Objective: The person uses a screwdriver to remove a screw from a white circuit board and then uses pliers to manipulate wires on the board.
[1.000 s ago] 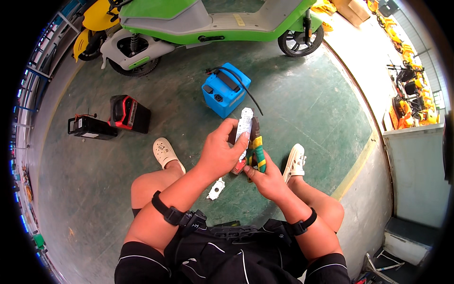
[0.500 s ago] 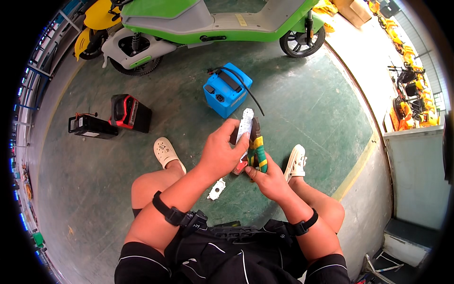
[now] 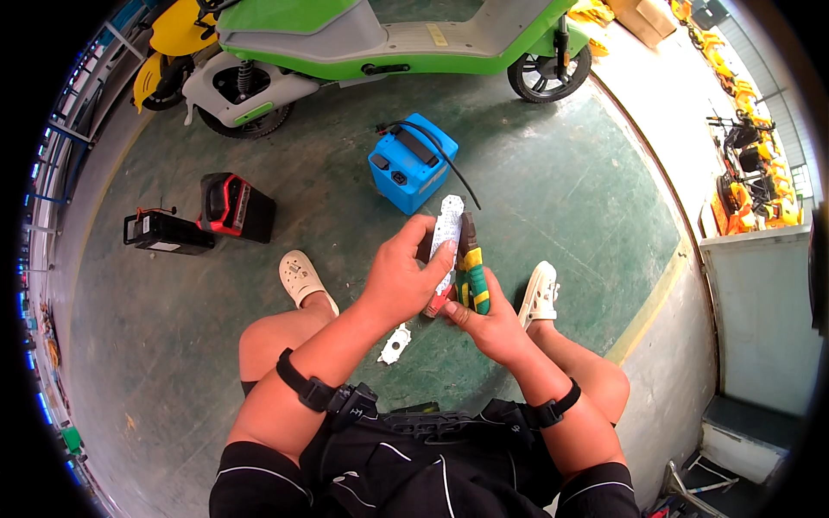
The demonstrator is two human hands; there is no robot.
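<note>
My left hand [image 3: 401, 272] is closed round a long white plate [image 3: 449, 220] with small dark marks on its face, held upright with its upper end sticking out past my fingers. Below the plate is a red part [image 3: 437, 302]; I cannot tell whether it is joined to the plate. My right hand [image 3: 486, 326] grips pliers [image 3: 476, 274] with green and yellow handles, their dark jaws pointing up alongside the plate. The tip of my right thumb is near the red part. On the floor under my forearms lies a flat white piece [image 3: 395, 344] with holes.
A blue battery box [image 3: 423, 168] with a black cable stands ahead on the green floor [image 3: 570, 181]. To the left are a red-and-black box [image 3: 237, 207] and a black box [image 3: 168, 233]. A green scooter [image 3: 371, 65] stands beyond; a grey cabinet [image 3: 760, 302] is at the right.
Both hands hold nearly the same pose. The plate and the pliers shift only very slightly, and the whole view drifts a little.
</note>
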